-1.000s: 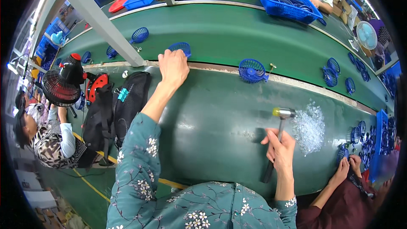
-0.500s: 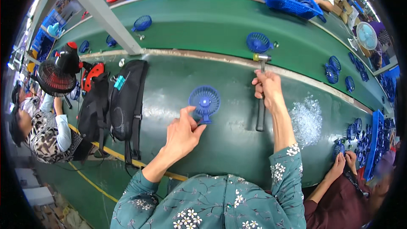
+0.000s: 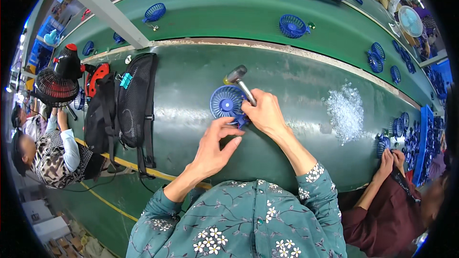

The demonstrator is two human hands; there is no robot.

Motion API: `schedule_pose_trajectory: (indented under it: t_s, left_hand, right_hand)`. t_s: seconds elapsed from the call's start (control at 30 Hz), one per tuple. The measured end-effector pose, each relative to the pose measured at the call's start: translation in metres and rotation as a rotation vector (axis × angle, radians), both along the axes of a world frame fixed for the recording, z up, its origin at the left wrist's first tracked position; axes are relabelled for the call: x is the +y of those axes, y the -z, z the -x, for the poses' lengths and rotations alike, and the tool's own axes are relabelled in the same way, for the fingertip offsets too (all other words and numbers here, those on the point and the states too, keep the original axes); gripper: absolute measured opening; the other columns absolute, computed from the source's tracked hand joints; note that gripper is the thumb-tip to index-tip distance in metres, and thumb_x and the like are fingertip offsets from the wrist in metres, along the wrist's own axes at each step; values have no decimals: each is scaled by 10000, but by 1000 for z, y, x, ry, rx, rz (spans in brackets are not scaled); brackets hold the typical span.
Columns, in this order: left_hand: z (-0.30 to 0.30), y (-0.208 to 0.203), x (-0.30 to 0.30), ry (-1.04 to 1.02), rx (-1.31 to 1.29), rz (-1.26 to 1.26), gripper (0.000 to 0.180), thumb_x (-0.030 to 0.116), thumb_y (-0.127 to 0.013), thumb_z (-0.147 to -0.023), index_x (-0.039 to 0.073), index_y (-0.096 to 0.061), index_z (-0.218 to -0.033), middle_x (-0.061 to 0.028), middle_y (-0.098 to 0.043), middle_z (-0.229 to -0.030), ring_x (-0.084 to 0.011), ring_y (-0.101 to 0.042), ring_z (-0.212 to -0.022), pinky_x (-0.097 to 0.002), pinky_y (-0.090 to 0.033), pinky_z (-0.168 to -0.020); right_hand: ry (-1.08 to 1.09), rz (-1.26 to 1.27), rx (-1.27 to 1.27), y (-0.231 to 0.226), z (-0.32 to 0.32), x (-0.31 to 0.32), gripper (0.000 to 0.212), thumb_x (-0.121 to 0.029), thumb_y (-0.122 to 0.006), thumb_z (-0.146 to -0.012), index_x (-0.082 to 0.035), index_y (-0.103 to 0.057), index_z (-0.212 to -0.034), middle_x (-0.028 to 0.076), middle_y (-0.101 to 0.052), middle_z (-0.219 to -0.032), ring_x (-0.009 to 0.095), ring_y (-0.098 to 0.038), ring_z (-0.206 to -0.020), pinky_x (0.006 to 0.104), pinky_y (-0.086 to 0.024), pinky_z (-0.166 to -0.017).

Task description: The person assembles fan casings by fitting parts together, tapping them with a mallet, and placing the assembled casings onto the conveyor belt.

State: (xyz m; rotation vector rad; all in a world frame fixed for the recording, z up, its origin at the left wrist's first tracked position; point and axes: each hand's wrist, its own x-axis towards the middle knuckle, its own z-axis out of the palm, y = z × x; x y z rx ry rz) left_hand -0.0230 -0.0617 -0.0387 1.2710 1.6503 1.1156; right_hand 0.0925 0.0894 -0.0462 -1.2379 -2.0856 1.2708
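The right hand [image 3: 265, 112] is clenched around the handle of a hammer [image 3: 245, 90], near the middle of the frame. The hammer's head points to the upper left, dark at one end and yellowish at the other, over the top edge of a blue fan cage [image 3: 227, 104]; whether it touches the cage cannot be told. The cage lies on the green bench [image 3: 296, 71], just left of the frame's centre, its round ribbed side facing up. The left hand [image 3: 213, 145] has its fingers at the cage's lower edge and the thumb spread apart; how firmly it grips cannot be told.

Right of centre, a heap of small clear pieces [image 3: 345, 114] lies on the bench. At the left, a black mesh bag [image 3: 136, 100] bears a teal clip [image 3: 125, 80], with a black and red fan [image 3: 56, 86] farther left. Across the upper part of the frame runs a green belt [image 3: 215, 19] carrying more blue cages [image 3: 292, 26]. At the lower right, a co-worker [image 3: 387, 210] in a maroon top has both hands at a blue part [image 3: 383, 144]
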Motion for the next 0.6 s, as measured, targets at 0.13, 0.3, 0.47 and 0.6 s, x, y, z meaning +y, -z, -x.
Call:
schedule_pose_trajectory:
  t_s: [0.13, 0.3, 0.47, 0.6]
  left_hand:
    - [-2, 7, 0, -318, -181, -238, 467, 130, -664, -914, 23, -395, -1280, -107, -674, -1051, -93, -572, -755, -231, -482, -689]
    - [-10, -2, 24, -1, -871, 99, 376, 275, -537, -1001, 14, -442, -1253, -100, -628, -1030, -119, -602, -691, -245, -506, -536]
    - [-20, -16, 41, -66, -1104, 16, 336, 293, -535, -1004, -18, -537, -1133, -107, -642, -985, -122, -610, -687, -278, -521, -553]
    - [-31, -15, 47, -150, -1024, -19, 354, 297, -524, -1007, -18, -563, -1163, -64, -634, -845, -122, -575, -609, -277, -486, -499]
  right_hand:
    - [130, -57, -20, -30, -23, -5, 181, -113, -612, -829, 64, -573, -837, 252, -600, -674, 360, -630, -614, 430, -476, -589]
    - [168, -95, 4, -44, -37, -20, 173, -116, -630, -856, 48, -579, -842, 184, -563, -609, 231, -588, -537, 382, -463, -540]
    - [339, 246, 314, -37, -56, -45, 317, -231, -708, -900, 53, -653, -1028, -17, -593, -646, 23, -466, -553, 220, -379, -470]
    - [321, 441, 377, -40, -52, -59, 251, -173, -725, -887, 49, -657, -983, -11, -626, -703, 24, -489, -565, 225, -381, -455]
